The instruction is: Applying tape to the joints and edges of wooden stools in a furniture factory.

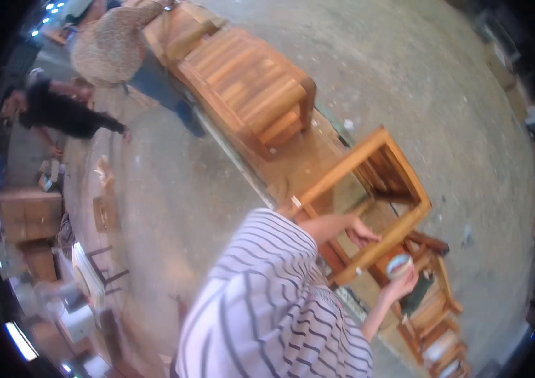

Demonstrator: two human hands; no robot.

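In front of me stands an open wooden furniture frame point(399, 230), its top a square of orange-brown rails with no panel in it. My left hand point(362, 233) reaches in over the opening, close to the near-right rail. Its fingers are bent together, and anything between them is too small and blurred to make out. My right hand point(401, 285), just outside that rail, grips a small round tub point(398, 267), pale with a bluish-grey inside. Beside the right hand lies a dark green piece point(417, 295), perhaps cloth, on more wooden furniture.
A slatted wooden furniture piece point(248, 82) stands beyond the frame on a long low platform point(292, 173). More wooden pieces point(434, 334) line up at lower right. Two other people point(113, 47) point(59, 107) are at upper left. Cardboard boxes point(31, 214) and a white-topped stool point(88, 274) stand left.
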